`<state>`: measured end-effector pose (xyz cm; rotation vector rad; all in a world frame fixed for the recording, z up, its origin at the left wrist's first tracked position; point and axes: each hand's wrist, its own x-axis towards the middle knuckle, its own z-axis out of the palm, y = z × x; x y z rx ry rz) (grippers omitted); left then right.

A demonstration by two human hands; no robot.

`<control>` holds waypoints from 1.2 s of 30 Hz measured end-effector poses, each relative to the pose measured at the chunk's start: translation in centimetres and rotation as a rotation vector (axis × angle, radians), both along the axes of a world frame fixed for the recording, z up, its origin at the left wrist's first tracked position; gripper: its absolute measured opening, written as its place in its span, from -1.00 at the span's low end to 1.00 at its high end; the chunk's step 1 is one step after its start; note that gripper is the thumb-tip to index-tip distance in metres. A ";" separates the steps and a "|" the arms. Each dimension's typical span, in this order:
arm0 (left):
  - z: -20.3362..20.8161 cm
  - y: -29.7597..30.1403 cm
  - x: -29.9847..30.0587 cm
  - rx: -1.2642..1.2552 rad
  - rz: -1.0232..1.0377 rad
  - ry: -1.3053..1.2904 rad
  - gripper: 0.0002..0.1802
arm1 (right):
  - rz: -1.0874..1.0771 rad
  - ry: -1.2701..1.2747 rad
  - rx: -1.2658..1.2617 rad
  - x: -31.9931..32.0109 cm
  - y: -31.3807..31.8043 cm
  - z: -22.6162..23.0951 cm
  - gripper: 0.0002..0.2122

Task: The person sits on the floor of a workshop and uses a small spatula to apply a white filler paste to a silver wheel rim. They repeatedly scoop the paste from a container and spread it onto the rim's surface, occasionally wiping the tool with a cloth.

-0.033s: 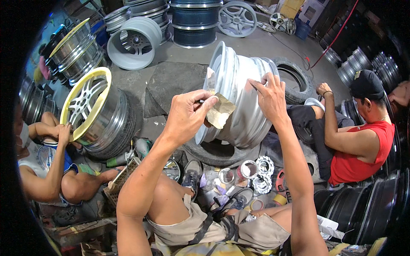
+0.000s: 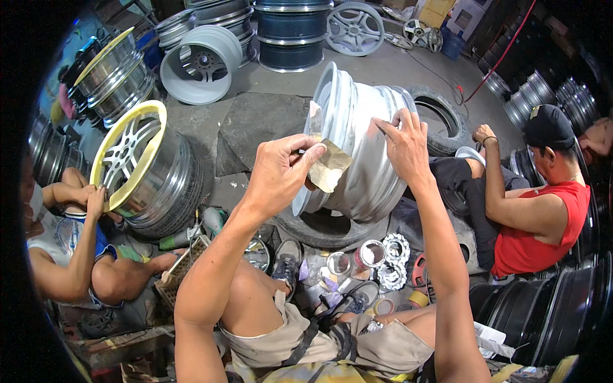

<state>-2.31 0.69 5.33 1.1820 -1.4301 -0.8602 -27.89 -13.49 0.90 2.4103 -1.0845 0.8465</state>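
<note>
A grey-white wheel rim (image 2: 367, 121) stands on its edge in front of me, resting on a tyre (image 2: 325, 233). Between thumb and fingers, my left hand (image 2: 281, 166) pinches a small gold-brown sheet (image 2: 331, 167) with pale cream paste smeared on it, held close to the rim's left side. My right hand (image 2: 410, 143) is at the rim's barrel, fingers bent and fingertips near a pinkish patch on its surface. Something thin and dark shows at those fingertips, too small to name.
At left a person's hands (image 2: 96, 198) touch a yellow-edged wheel (image 2: 131, 156). A person in a red top (image 2: 543, 223) sits at right. Cans (image 2: 370, 254) and tape rolls (image 2: 418, 298) lie by my feet. Stacked rims (image 2: 290, 32) stand behind; a loose tyre (image 2: 444, 118) lies beyond the rim.
</note>
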 end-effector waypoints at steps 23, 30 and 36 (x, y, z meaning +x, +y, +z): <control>-0.3 -0.2 -0.3 0.012 -0.017 0.018 -0.77 | 0.017 0.045 0.007 -0.1 3.9 -1.5 -0.58; -0.6 -0.3 -0.3 0.015 -0.037 0.051 -0.77 | 0.033 0.088 -0.031 0.4 2.0 -0.6 -0.58; -0.4 -0.2 -0.2 0.015 -0.039 0.054 -0.75 | -0.013 0.022 -0.006 0.0 0.4 -0.4 -0.62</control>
